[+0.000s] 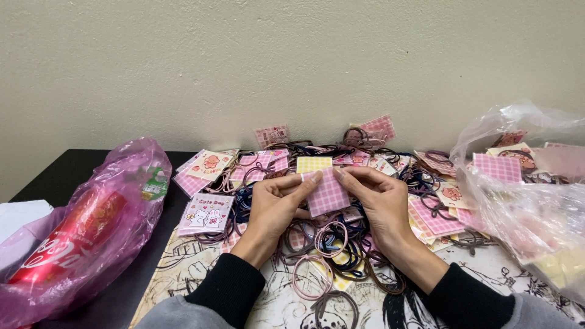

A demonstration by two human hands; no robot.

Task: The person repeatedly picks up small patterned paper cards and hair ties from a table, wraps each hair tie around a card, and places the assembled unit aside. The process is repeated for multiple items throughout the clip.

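Observation:
Both hands hold one pink checked card [328, 192] above the table. My left hand [275, 206] pinches its left edge, thumb and fingers on the upper corner. My right hand [379, 201] grips its right edge. Under the hands lies a heap of hair ties [332, 244] in pink, brown and dark blue. More cards lie around: a yellow checked card [314, 164] just behind, a pink card with two rabbits [206, 214] to the left, several pink checked ones [434, 220] to the right.
A pink plastic bag [103, 225] holding a red drinks can lies at the left on the black table [73, 167]. A clear plastic bag [524, 201] with more cards stands at the right. A printed comic-style mat [183, 268] covers the table. The wall is close behind.

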